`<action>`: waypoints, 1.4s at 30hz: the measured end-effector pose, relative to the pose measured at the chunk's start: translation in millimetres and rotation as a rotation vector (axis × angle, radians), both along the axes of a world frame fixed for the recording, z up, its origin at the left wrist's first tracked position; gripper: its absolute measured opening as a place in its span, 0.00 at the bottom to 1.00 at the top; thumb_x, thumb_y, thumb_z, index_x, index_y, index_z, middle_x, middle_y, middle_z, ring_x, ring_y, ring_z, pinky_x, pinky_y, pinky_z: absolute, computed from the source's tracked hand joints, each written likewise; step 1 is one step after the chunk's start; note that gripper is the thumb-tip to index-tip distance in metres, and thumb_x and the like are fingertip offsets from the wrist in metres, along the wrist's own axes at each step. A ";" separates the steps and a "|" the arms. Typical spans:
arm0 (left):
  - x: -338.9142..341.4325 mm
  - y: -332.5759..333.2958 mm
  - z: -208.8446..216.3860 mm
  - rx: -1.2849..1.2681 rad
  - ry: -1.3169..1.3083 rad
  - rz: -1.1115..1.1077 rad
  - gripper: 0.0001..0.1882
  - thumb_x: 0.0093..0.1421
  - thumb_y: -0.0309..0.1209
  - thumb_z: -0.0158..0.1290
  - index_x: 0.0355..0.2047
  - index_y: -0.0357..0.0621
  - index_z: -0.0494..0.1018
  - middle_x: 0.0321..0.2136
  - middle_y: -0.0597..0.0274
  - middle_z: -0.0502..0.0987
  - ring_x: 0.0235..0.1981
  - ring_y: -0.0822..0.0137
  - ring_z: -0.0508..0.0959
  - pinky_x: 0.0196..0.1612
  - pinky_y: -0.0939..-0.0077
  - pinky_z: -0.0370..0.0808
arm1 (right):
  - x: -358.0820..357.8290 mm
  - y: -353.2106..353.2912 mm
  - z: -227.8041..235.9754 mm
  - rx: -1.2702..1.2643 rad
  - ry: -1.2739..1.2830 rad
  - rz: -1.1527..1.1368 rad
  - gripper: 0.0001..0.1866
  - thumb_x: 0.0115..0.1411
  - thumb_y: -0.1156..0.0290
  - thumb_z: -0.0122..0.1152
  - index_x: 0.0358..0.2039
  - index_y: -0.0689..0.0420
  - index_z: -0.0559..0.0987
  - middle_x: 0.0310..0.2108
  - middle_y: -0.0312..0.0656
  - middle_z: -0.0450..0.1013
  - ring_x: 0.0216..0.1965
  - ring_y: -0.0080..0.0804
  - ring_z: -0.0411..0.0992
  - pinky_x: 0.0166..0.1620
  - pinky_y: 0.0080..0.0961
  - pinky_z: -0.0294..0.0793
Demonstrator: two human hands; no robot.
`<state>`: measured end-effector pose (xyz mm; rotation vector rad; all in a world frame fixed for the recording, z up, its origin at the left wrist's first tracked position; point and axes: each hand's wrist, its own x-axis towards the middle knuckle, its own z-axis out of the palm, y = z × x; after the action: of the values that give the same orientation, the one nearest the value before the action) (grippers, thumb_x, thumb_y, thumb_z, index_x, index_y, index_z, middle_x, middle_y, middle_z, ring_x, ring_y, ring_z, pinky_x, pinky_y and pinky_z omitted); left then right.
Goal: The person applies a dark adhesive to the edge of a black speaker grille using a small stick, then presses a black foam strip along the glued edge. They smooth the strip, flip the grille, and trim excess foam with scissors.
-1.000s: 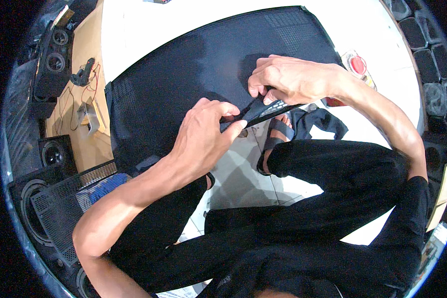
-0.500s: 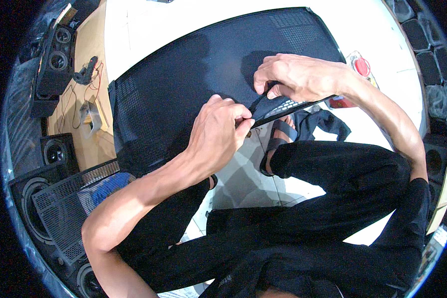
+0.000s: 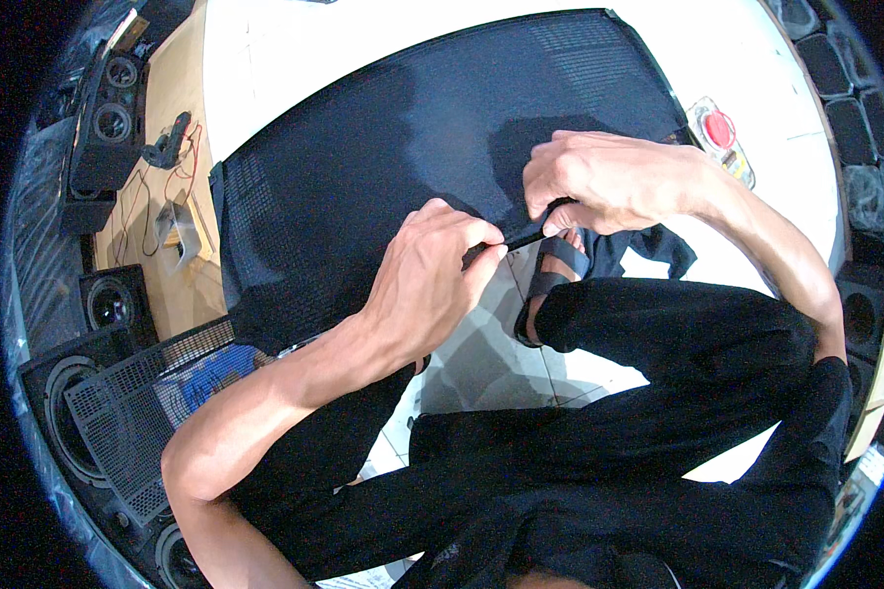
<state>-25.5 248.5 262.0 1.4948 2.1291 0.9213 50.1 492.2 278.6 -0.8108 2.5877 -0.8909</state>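
Peeking past fabric point(image 3: 363, 177) clamped in fingers point(image 3: 481, 234) of both hands point(image 3: 424, 267) point(image 3: 624, 182): sandalled foot point(image 3: 563, 257); speakers point(image 3: 113, 123) leftward.

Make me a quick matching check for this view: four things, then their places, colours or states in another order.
Things
1. Panel
2. Left hand
3. Mesh grille
4. Round disc

Descriptions
A. Red
B. At the picture's lower left
C. Black, spread across the upper middle
D. Thumb and forefinger pinching a near edge

Pairs: 1-C, 2-D, 3-B, 4-A
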 end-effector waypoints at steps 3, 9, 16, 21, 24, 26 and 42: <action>-0.9 -3.4 -1.4 -0.001 -0.002 0.000 0.06 0.56 0.27 0.61 0.32 0.36 0.80 0.31 0.51 0.81 0.36 0.53 0.79 0.41 0.62 0.76 | -1.1 -9.6 13.3 0.059 -0.176 -0.061 0.09 0.58 0.73 0.62 0.35 0.66 0.80 0.34 0.50 0.77 0.40 0.49 0.75 0.44 0.42 0.73; 0.1 -1.8 -5.5 0.024 -0.012 -0.027 0.05 0.56 0.25 0.61 0.32 0.36 0.80 0.32 0.51 0.81 0.36 0.53 0.80 0.41 0.63 0.76 | 5.0 -13.1 16.9 0.116 -0.193 -0.078 0.08 0.60 0.73 0.60 0.32 0.67 0.80 0.32 0.50 0.77 0.37 0.49 0.76 0.42 0.42 0.75; 2.6 -2.3 -11.1 0.019 -0.019 -0.060 0.07 0.56 0.25 0.61 0.35 0.35 0.79 0.33 0.51 0.81 0.36 0.54 0.80 0.40 0.64 0.77 | 7.0 -13.8 17.7 0.098 -0.244 -0.080 0.09 0.61 0.72 0.59 0.34 0.67 0.79 0.32 0.51 0.76 0.36 0.50 0.76 0.40 0.43 0.74; 9.9 -3.2 -6.1 -0.020 -0.071 0.000 0.17 0.53 0.23 0.62 0.44 0.37 0.74 0.32 0.52 0.79 0.35 0.55 0.80 0.39 0.65 0.77 | 7.7 -10.7 22.5 0.108 -0.285 -0.059 0.09 0.59 0.73 0.60 0.34 0.67 0.78 0.29 0.51 0.75 0.35 0.49 0.76 0.37 0.42 0.73; 11.7 -4.1 -8.9 0.002 -0.099 0.011 0.23 0.52 0.22 0.63 0.49 0.38 0.71 0.32 0.52 0.78 0.34 0.57 0.80 0.39 0.66 0.77 | 9.1 -4.4 27.8 0.104 -0.301 -0.089 0.08 0.58 0.75 0.60 0.34 0.66 0.75 0.24 0.49 0.74 0.30 0.48 0.76 0.34 0.42 0.72; 12.7 -5.7 -8.7 0.008 -0.104 0.024 0.25 0.52 0.22 0.63 0.50 0.38 0.70 0.34 0.53 0.78 0.34 0.58 0.79 0.39 0.67 0.77 | 6.9 -3.3 33.8 0.080 -0.327 -0.120 0.07 0.58 0.76 0.58 0.34 0.65 0.73 0.21 0.47 0.73 0.27 0.47 0.75 0.32 0.41 0.70; 1.3 -50.0 23.7 0.139 -0.066 0.137 0.22 0.50 0.15 0.62 0.45 0.37 0.69 0.41 0.54 0.71 0.36 0.64 0.78 0.41 0.72 0.78 | -26.7 -65.1 27.6 -0.152 -0.505 -0.204 0.07 0.60 0.81 0.47 0.37 0.66 0.74 0.27 0.47 0.74 0.28 0.36 0.75 0.30 0.35 0.72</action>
<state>-24.2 198.5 285.7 1.3745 2.1808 1.1727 23.4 427.1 306.2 -0.3000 2.1966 -1.1852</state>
